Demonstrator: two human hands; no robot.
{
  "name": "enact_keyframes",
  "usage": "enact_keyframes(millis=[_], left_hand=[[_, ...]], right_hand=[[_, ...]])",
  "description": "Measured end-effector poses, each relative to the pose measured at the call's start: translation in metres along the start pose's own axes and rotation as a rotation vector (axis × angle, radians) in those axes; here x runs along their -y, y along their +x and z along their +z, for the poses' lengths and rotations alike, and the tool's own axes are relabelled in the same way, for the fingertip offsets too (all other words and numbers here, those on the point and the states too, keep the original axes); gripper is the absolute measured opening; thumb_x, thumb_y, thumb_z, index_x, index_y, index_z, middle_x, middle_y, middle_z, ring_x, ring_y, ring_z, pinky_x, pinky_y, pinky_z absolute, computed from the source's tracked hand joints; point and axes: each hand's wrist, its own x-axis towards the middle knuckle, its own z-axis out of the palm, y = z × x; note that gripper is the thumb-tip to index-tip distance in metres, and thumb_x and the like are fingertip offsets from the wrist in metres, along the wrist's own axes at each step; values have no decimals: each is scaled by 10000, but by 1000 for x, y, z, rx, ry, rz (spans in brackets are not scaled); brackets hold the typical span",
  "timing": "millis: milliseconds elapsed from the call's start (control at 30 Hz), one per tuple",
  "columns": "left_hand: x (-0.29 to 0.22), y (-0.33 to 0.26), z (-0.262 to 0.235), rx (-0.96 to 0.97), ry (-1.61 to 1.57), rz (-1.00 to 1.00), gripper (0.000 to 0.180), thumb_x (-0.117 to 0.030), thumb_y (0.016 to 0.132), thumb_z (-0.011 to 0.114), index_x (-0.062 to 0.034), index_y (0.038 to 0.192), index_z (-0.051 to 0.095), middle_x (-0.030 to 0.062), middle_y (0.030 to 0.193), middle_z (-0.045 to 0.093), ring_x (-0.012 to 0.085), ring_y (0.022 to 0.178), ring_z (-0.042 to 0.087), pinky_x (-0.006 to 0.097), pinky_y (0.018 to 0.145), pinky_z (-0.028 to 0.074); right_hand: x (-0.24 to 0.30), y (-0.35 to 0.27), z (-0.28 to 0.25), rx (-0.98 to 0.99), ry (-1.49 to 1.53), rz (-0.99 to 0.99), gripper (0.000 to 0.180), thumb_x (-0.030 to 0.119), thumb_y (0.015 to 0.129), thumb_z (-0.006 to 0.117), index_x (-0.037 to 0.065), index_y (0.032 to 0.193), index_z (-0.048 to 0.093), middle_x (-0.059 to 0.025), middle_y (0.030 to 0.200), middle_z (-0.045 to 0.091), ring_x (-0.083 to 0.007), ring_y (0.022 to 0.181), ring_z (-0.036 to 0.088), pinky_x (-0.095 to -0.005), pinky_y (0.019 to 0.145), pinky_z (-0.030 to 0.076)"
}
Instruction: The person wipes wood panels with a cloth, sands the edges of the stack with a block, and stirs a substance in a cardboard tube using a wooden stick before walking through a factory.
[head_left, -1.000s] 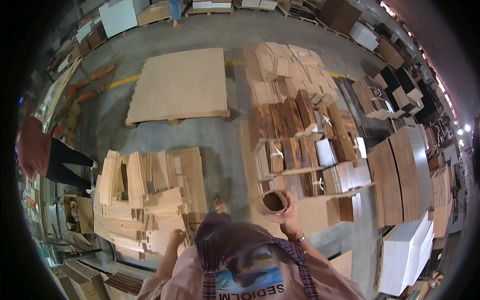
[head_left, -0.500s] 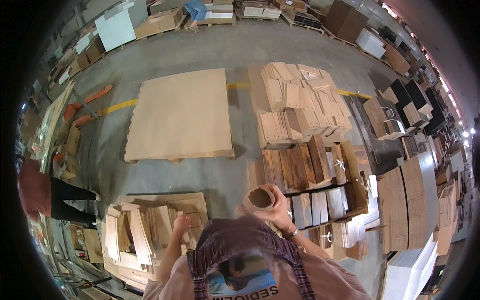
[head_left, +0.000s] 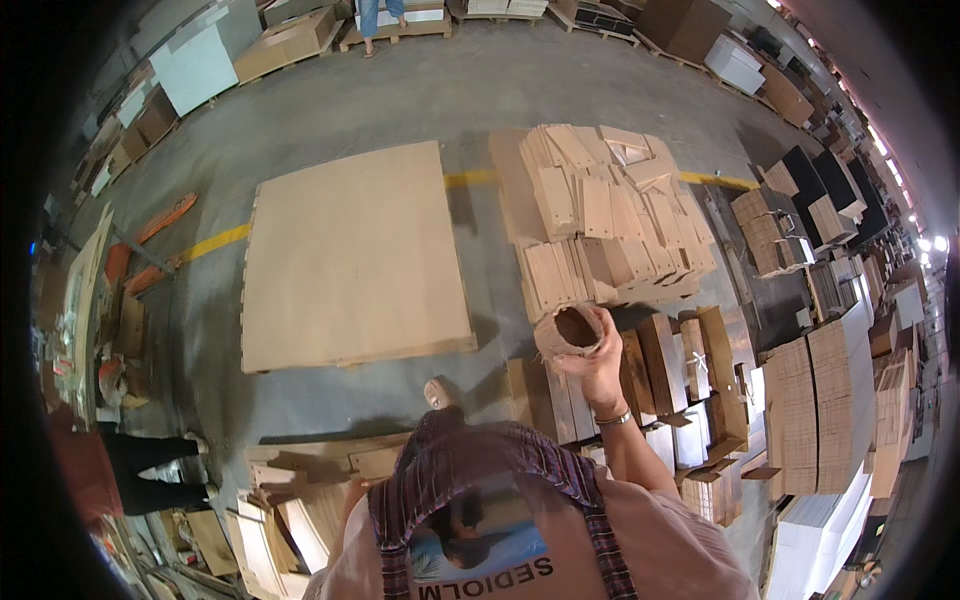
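In my right hand (head_left: pixel 597 375) is a hollow brown roll (head_left: pixel 553 336), its open core facing up. My fingers wrap round its right side. The hand is raised in front of the stacked dark wood-grain boards (head_left: pixel 562 400). Low beside my body, only a little of my left hand (head_left: pixel 354 488) shows, next to the pale wooden pieces (head_left: pixel 305 520) at the lower left; its fingers are hidden. One of my shoes (head_left: pixel 437 392) stands forward on the grey floor.
A pallet topped with a flat brown sheet (head_left: pixel 350 260) lies ahead. Right of it is a high pile of pale wooden parts (head_left: pixel 620 220). Strapped boards (head_left: pixel 815 410) stand at the right. One person (head_left: pixel 135 470) is at the left, another (head_left: pixel 372 22) at the far side.
My right hand has moved forward and right with the roll. My left hand has dropped back beside my body. A shoe of mine has come into view, and the pallets sit lower in view.
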Motion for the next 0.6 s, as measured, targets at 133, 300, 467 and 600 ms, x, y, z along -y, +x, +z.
enact_keyframes(millis=[133,300,467,600], left_hand=[[-22,117,-74,-13,564,484,214,-193,807,633,-37,926,718,141,860,724,251,736,713,392,682,572],[-96,199,-151,-60,-364,73,227,-191,833,612,-6,933,699,115,841,716,213,747,706,335,693,562],[-146,225,-208,-130,-714,-26,168,-134,841,636,-3,927,697,86,775,711,185,709,698,316,668,565],[-146,256,-186,10,-706,-69,107,-105,826,668,-12,870,698,84,772,707,185,694,688,315,635,563]], right_hand=[[17,51,29,-96,184,-5,629,-86,592,776,-26,1180,562,-84,1114,652,-163,1029,622,-315,933,502],[6,90,49,-131,39,-36,624,-103,589,749,-30,1178,559,-89,1121,645,-165,1027,617,-309,935,495],[4,133,78,-128,55,4,600,-70,598,765,-23,1169,584,-73,1106,661,-162,1034,623,-312,961,477],[4,193,84,-117,-56,18,651,-28,544,733,-11,1175,573,-73,1116,645,-178,1069,607,-333,974,470]])
